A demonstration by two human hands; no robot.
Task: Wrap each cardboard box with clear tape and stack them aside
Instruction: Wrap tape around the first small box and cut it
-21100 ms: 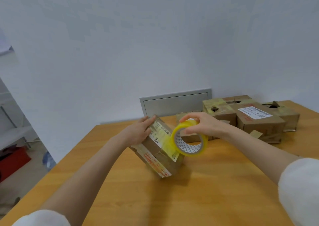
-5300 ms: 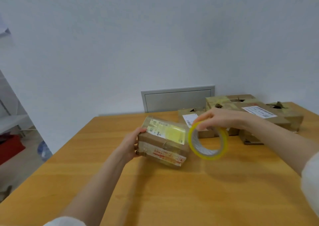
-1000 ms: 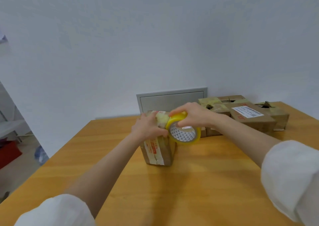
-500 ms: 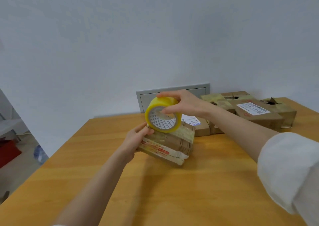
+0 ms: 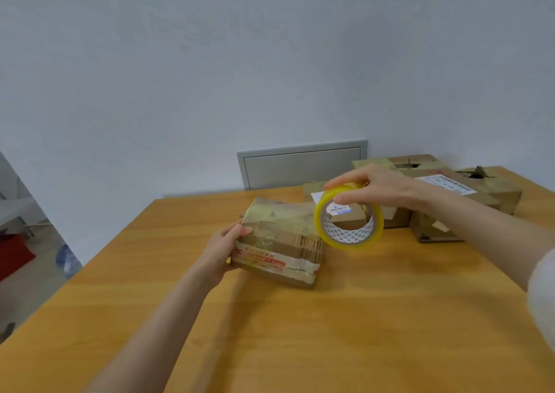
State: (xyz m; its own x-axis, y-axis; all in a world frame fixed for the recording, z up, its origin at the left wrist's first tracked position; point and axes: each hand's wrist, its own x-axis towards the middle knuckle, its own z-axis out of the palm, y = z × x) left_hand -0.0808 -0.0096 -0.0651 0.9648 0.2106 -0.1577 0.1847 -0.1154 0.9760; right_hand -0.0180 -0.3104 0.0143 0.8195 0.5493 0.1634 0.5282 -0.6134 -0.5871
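Note:
A small cardboard box (image 5: 282,236), wound with several bands of clear tape, lies tilted on the wooden table (image 5: 330,332). My left hand (image 5: 223,247) grips its left end, thumb on top. My right hand (image 5: 378,188) holds a yellowish roll of clear tape (image 5: 348,215) from above, just right of the box and above the table. Tape seems to run from the roll to the box's top, though this is hard to see.
Several more cardboard boxes (image 5: 450,194) stand at the back right of the table, some with torn tops. A grey wall panel (image 5: 300,164) sits behind the table. The table's left edge drops to the floor, where a red thing (image 5: 13,253) lies.
The right hand has carried the tape roll from above the box's left end over to its right side. The box has tipped flatter in my left hand.

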